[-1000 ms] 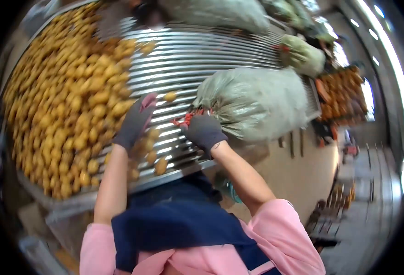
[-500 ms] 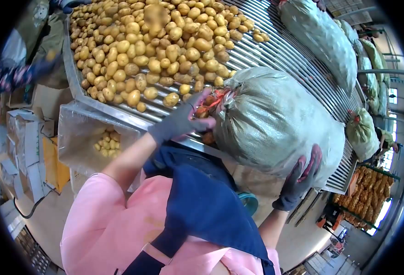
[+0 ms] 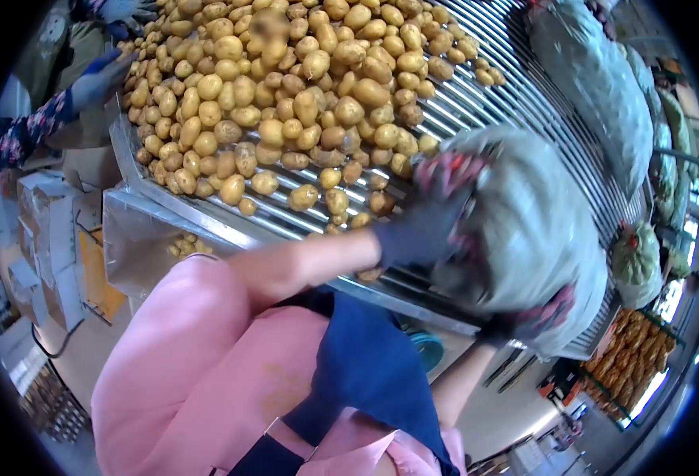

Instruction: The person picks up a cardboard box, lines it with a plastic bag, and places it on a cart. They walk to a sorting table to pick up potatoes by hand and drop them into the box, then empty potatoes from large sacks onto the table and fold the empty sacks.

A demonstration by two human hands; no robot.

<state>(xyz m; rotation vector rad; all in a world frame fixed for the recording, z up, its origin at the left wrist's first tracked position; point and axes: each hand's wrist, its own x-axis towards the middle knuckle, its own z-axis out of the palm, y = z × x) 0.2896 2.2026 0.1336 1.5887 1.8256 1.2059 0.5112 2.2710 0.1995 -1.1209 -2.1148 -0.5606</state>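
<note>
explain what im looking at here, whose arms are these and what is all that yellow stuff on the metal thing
This is one picture from a camera worn on a person's head, looking down, so the pink sleeves and gloved hands are that person's own. The yellow things are potatoes piled on a metal slatted table. The left hand rests on the top of a big greenish sack at the table edge, and the right hand grips it from beneath. The blue-gloved hand at upper left is another person's. More sacks lie farther along.

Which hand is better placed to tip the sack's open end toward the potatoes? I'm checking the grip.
Probably the left hand: it grips the sack at its upper end beside the potatoes. The right hand supports the lower end.
</note>
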